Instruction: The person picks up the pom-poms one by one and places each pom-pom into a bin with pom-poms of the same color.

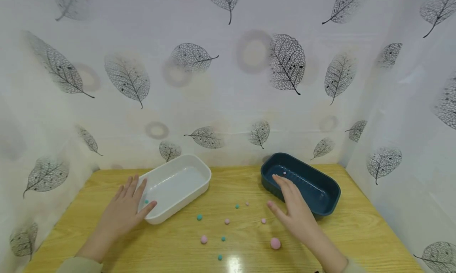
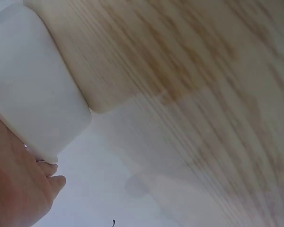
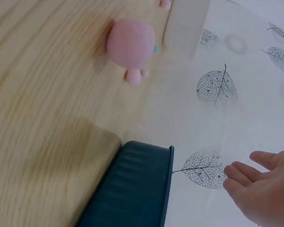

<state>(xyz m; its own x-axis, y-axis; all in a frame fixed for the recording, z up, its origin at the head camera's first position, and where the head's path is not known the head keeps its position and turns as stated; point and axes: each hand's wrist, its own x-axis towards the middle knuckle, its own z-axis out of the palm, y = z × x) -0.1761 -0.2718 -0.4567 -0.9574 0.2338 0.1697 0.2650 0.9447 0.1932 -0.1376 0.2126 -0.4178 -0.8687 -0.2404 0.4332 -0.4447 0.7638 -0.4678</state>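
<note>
My left hand [image 1: 122, 207] is at the left end of a white tray [image 1: 208, 182], fingers spread and fairly straight. Whether it touches the rim, I cannot tell. A small teal ball [image 1: 146, 201] shows between its thumb and forefinger, inside the tray. Over the near left side of a dark blue tray [image 1: 335, 194] hovers my right hand [image 1: 295, 209], fingers extended, nothing in its grasp. One tiny pink ball [image 1: 284, 173] lies in that tray. In the right wrist view the extended fingers [image 3: 246, 177] appear beside the dark tray [image 3: 137, 184].
Between the trays, several loose balls lie on the wooden table [image 1: 171, 249]: a large pink ball [image 1: 275, 243], a medium pink ball [image 1: 204, 239], a teal ball [image 1: 199, 217] and smaller ones. A leaf-print curtain [image 1: 228, 87] closes off the back and sides.
</note>
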